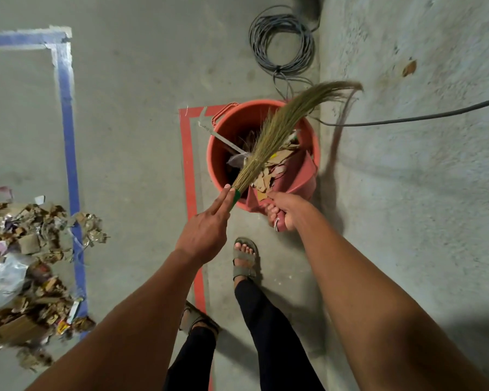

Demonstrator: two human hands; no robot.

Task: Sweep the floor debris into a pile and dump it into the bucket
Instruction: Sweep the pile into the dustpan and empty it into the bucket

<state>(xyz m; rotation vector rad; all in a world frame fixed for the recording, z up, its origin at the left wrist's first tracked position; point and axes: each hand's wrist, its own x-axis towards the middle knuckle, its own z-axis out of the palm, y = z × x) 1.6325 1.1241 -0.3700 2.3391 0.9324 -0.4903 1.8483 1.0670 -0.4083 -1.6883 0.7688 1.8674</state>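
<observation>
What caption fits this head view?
Left hand brushes scraps with broom from dustpan, held by right hand, into bucket.

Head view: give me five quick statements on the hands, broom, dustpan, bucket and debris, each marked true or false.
1. The left hand holds the broom by its green-wrapped neck. True.
2. The right hand is empty. False: it grips the handle of the pink dustpan.
3. The dustpan is tilted over the orange bucket with cardboard scraps on it. True.
4. The bucket is empty. False: scraps and debris show inside it.
5. All the floor debris is gone. False: a debris pile lies at the left by the blue tape.
</observation>
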